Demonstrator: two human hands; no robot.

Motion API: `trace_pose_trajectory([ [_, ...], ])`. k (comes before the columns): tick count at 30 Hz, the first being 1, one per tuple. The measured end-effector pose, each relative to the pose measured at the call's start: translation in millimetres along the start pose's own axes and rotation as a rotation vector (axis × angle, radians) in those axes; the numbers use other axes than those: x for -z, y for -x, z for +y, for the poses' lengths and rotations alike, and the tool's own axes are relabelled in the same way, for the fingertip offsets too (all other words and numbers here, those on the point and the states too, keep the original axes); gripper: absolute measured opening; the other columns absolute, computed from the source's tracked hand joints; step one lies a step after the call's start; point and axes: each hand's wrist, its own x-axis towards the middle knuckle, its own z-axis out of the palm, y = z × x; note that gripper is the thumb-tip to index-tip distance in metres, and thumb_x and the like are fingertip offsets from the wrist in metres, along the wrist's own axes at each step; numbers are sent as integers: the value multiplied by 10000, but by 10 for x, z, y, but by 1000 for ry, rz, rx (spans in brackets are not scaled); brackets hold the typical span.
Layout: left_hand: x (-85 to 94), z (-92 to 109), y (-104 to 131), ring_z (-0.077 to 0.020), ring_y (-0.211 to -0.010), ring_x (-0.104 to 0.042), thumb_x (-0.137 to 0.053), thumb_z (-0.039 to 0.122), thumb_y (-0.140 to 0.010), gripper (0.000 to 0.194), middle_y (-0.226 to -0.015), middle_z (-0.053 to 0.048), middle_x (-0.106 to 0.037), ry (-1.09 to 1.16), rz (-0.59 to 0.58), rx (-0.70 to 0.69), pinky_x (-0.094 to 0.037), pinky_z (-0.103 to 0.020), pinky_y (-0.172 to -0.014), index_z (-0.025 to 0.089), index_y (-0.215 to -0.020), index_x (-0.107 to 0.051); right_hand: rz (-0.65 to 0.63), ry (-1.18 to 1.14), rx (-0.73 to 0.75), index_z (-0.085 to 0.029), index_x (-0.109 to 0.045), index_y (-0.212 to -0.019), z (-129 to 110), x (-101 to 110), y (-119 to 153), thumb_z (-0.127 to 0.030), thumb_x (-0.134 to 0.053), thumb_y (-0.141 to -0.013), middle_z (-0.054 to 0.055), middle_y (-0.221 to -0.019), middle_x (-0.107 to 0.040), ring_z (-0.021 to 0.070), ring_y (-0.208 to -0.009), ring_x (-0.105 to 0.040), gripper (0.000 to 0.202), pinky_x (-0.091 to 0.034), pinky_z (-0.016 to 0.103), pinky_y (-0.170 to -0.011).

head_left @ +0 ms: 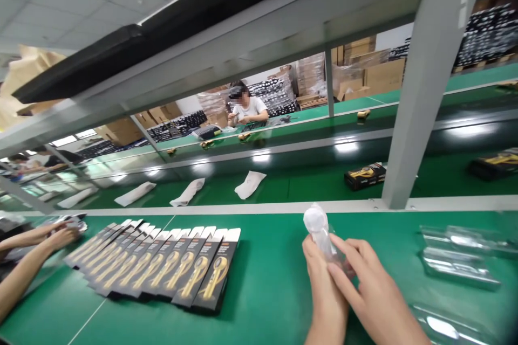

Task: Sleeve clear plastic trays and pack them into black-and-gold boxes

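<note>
Upright between my hands is a round-headed item with a handle, wrapped in thin white film [316, 222]; it looks like a hand shower, though the wrap hides its surface. My left hand [324, 285] is closed around its handle from the left. The fingers of my right hand [364, 280] press against the lower handle from the right, where something clear and shiny shows, partly covered by the fingers. To the left lies a fanned row of black boxes [214, 275] printed with a gold round-headed item. Clear plastic trays [459, 267] lie to the right of my hands.
Beyond the bench's rail, a green conveyor [299, 188] carries white-wrapped items [250, 185] and black boxes [364, 176]. A grey post [433, 86] rises at right under a slanted overhead shelf. A co-worker's hands [60, 234] work at far left; another person [247, 108] sits opposite.
</note>
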Motion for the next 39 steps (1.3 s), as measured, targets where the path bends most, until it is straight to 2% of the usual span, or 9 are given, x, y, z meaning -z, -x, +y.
trace_pose_trajectory([
  [3, 8, 6, 101, -235, -859, -556, -621, 472, -762, 475, -980, -82, -588, -106, -41, -42, -467, -290, -703, 195, -1125, -488, 42, 41, 15, -346, -394, -1328, 91, 15, 34, -407, -383, -957, 49, -1121, -469, 145, -853, -621, 376, -579, 268, -711],
  [7, 22, -3, 257, -300, -1244, -410, -765, 247, -641, 765, -1385, -155, -420, -192, -181, -169, -380, -271, -970, 164, -1314, -410, 91, 120, 25, -355, -404, -1314, 189, 107, 27, -420, -414, -946, 43, -1094, -472, 144, -821, -627, 374, -585, 269, -693],
  [11, 40, -58, 268, -286, -1338, -339, -712, 116, -628, 828, -1466, -132, -341, -17, -322, -88, -323, -310, -1061, 188, -1368, -348, 147, 212, 39, -347, -390, -1319, 288, 165, 64, -388, -428, -941, 61, -1133, -457, 180, -921, -615, 382, -586, 308, -734],
  [17, 40, -26, 175, -290, -1212, -500, -584, 323, -843, 523, -1367, -140, -471, 248, -324, 59, -449, -402, -946, 230, -1293, -335, 147, 226, 53, -308, -378, -1314, 383, 116, 148, -346, -428, -935, 90, -1205, -462, 251, -1096, -540, 384, -543, 439, -869],
  [25, 90, -72, 134, -264, -1005, -606, -582, 341, -861, 341, -1008, -122, -655, 298, -373, 193, -442, -400, -919, 141, -1131, -527, -77, -5, -37, -344, -392, -1331, 479, 569, 172, -423, -477, -926, 25, -1123, -552, 146, -950, -619, 422, -565, 223, -804],
  [28, 88, -75, 158, -230, -1018, -585, -608, 340, -846, 348, -997, -80, -658, 213, -342, 182, -418, -335, -939, 155, -1137, -560, -44, 202, 121, -340, -304, -1408, 433, 922, 91, -429, -463, -932, 45, -1274, -485, 175, -1100, -561, 509, -542, 239, -876],
  [31, 65, -18, 216, -225, -1101, -543, -511, 490, -873, 453, -1116, -83, -635, 216, -468, 253, -395, -305, -958, 178, -1198, -560, -268, 379, 438, -309, -264, -1436, 258, 1113, -49, -254, -410, -953, 54, -1384, -406, 170, -1219, -475, 507, -505, 247, -945],
  [35, 76, 30, 268, -271, -1071, -561, -291, 721, -821, 733, -1081, -117, -650, 273, -604, 465, -413, -360, -933, 166, -1205, -576, -528, 491, 717, -261, -416, -1354, 26, 1104, -211, -36, -430, -850, 31, -1351, -486, 192, -1306, -389, 552, -385, 356, -1095],
  [39, 133, -13, 275, -275, -1073, -555, -478, 598, -832, 602, -1090, -114, -650, 206, -654, 431, -398, -358, -939, 171, -1251, -544, -551, 445, 778, -210, -399, -1389, -24, 1094, -236, -26, -461, -847, 26, -1359, -507, 194, -1336, -355, 575, -286, 341, -1150],
])
